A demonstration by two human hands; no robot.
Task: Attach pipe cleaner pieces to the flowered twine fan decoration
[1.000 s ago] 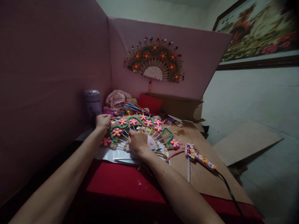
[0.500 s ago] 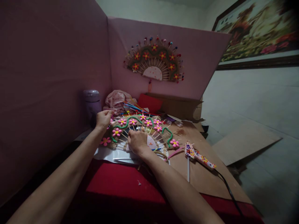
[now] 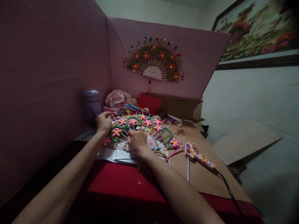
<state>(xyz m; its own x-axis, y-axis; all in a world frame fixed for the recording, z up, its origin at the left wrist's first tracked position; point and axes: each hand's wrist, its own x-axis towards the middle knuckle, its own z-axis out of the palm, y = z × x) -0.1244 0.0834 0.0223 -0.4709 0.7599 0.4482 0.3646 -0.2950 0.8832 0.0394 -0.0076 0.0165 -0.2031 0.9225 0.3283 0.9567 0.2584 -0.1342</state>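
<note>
Right hand (image 3: 137, 141), fingers curled, is resting over the middle of the flowered fan (image 3: 140, 121); left hand (image 3: 104, 123), nearly closed, is sitting by its left end, either grip hard to tell. Its long axis is running left-right across the worktop (image 3: 114, 182).

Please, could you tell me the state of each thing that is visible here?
Left hand: fingers bent, grip unclear
Right hand: fingers curled, grip hidden
Lower fan: spread, partly covered by right hand
Upper fan: spread, hanging
Bottle: upright, lid on
Glue gun: lying down, cord attached
Cloth: crumpled
</note>
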